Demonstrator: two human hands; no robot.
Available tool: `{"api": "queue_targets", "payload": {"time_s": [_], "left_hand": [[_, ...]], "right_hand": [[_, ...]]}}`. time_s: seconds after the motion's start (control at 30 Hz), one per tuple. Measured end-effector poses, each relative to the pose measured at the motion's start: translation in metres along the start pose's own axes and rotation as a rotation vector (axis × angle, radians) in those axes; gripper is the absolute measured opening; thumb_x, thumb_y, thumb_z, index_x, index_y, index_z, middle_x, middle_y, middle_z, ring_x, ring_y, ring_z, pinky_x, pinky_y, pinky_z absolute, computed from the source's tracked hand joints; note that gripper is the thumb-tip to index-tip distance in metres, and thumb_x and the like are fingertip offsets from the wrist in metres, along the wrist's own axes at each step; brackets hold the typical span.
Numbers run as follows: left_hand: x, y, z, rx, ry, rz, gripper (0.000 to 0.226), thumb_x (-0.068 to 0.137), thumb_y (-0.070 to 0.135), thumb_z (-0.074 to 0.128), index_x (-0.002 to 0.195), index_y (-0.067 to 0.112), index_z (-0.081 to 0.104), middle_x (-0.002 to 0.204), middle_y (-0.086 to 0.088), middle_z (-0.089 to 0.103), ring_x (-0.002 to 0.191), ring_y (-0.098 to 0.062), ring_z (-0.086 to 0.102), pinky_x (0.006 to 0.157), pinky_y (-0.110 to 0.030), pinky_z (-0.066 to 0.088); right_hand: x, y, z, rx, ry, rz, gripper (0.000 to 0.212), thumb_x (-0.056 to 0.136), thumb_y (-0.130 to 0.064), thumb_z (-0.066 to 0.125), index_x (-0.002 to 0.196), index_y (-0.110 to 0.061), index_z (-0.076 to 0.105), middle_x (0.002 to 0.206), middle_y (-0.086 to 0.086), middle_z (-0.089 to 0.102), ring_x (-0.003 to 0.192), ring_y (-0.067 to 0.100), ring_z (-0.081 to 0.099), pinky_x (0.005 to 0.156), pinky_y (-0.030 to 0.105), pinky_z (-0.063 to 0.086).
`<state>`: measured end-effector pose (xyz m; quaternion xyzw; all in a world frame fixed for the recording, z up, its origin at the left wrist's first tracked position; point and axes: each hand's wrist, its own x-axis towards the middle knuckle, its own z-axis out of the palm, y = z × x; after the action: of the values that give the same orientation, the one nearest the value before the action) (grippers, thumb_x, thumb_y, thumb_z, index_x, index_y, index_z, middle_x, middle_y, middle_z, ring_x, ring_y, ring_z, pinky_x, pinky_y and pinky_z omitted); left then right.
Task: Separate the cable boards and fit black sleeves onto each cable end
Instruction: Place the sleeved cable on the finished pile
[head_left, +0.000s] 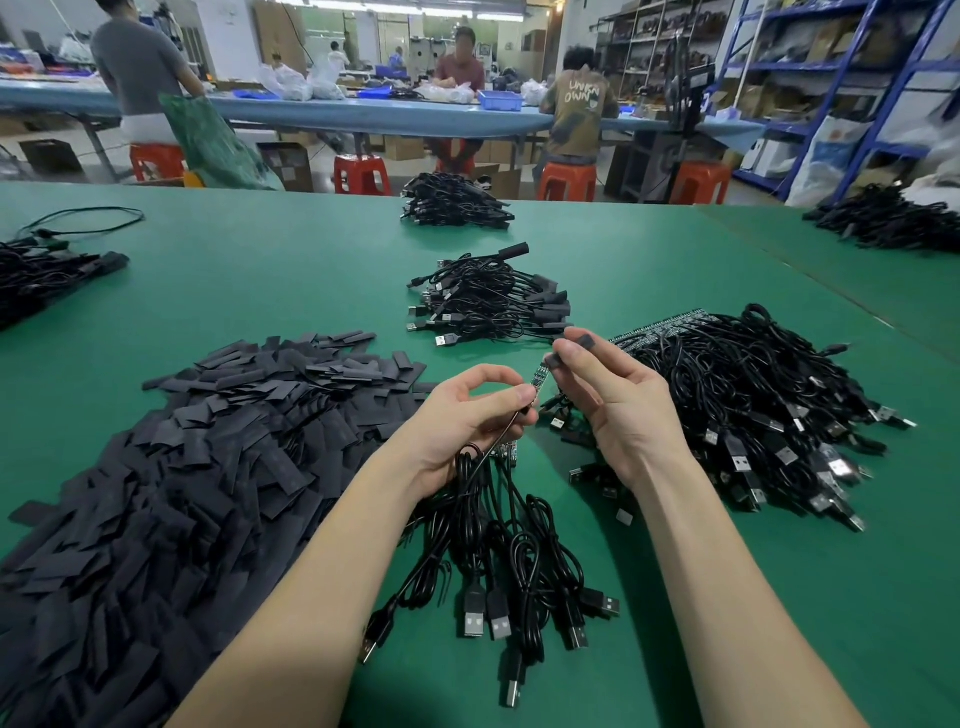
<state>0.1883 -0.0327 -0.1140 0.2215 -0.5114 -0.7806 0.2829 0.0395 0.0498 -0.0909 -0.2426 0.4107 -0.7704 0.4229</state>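
Note:
My left hand (470, 415) pinches a black cable just below its small circuit board (539, 375), which points up and to the right. My right hand (613, 395) pinches a short black sleeve (555, 360) at the board's upper tip. A bunch of several USB cables (511, 561) hangs from under my left hand onto the green table (270, 275). A large heap of flat black sleeves (208, 467) lies to the left. On the right is a pile of cables still joined to board strips (753, 405). Cables with sleeves fitted (493, 306) are piled just beyond my hands.
More cable piles lie at the far centre (452, 202), far right (893, 218) and left edge (47, 280) of the table. Beyond it, people sit on red stools (362, 174) at a long blue bench (363, 117). Blue shelving (841, 78) stands at the right.

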Motion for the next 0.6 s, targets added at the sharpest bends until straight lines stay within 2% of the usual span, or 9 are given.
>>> {"api": "queue_targets", "payload": {"time_s": [0.17, 0.43, 0.6], "left_hand": [[-0.0004, -0.0001, -0.0001, -0.001, 0.004, 0.007, 0.032, 0.072, 0.019, 0.081, 0.098, 0.013, 0.063, 0.08, -0.007, 0.072, 0.07, -0.013, 0.069, 0.065, -0.02, 0.055], [-0.0016, 0.0013, -0.003, 0.087, -0.005, 0.012, 0.034, 0.072, 0.023, 0.086, 0.097, 0.017, 0.064, 0.083, -0.006, 0.075, 0.074, -0.013, 0.07, 0.066, -0.019, 0.054], [-0.0041, 0.0093, -0.0078, 0.163, -0.051, -0.009, 0.03, 0.074, 0.02, 0.083, 0.097, 0.018, 0.064, 0.085, -0.011, 0.074, 0.076, -0.022, 0.062, 0.071, -0.028, 0.05]], "right_hand": [[-0.0012, -0.0029, -0.0008, -0.006, -0.03, 0.009, 0.024, 0.068, -0.005, 0.081, 0.092, -0.008, 0.079, 0.088, 0.006, 0.076, 0.079, 0.015, 0.074, 0.074, 0.018, 0.057], [-0.0005, -0.0026, -0.0044, -0.152, -0.048, -0.044, 0.02, 0.069, -0.008, 0.082, 0.09, -0.009, 0.08, 0.087, 0.007, 0.077, 0.083, 0.019, 0.074, 0.077, 0.022, 0.058], [-0.0027, -0.0031, -0.0019, -0.153, -0.081, -0.02, 0.016, 0.069, -0.007, 0.081, 0.085, -0.01, 0.081, 0.082, 0.005, 0.076, 0.076, 0.017, 0.074, 0.073, 0.02, 0.058]]}}
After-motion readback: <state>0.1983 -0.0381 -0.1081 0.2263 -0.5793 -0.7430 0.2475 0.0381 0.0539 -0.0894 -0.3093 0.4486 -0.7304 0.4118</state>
